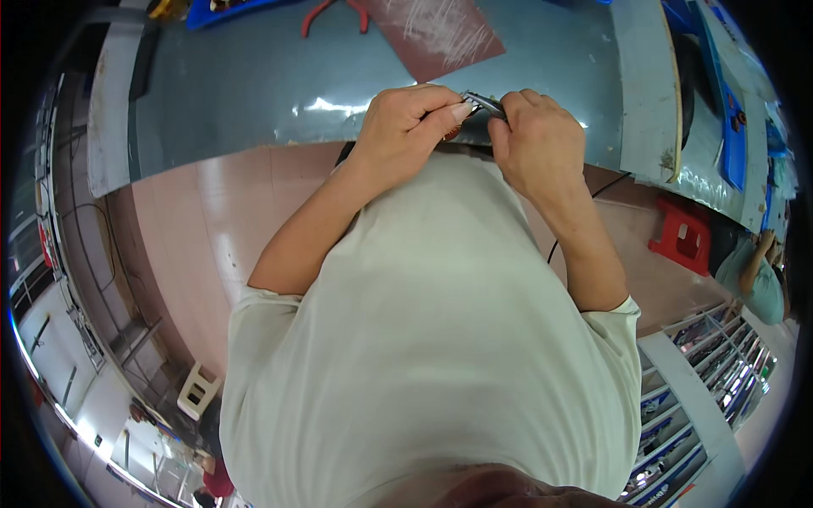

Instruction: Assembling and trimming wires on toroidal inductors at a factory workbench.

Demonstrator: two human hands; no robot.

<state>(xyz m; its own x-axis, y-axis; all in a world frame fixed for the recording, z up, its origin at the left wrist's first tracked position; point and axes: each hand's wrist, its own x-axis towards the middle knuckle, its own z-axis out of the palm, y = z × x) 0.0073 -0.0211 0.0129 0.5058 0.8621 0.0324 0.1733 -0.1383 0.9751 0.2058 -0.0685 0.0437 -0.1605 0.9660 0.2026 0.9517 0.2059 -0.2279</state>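
Just past the bench's near edge, my two hands meet in front of my shirt. My left hand (410, 127) is closed, thumb against forefinger, on a small part with a copper-coloured coil (453, 133), mostly hidden by the fingers. My right hand (542, 140) is wrapped round a grey metal tool that looks like pliers (486, 103); its handles are hidden in the palm. The tool's narrow tip points left and reaches the small silvery end of the part at my left thumb. Whether the tip grips it, I cannot make out.
On the grey bench top (237, 85) lie a brown abrasive-looking sheet (436, 42) with pale scratches and red-handled pliers (334, 15). A blue tray (233, 10) is at the far left. A red stool (683, 235) and another person (754, 275) are at the right.
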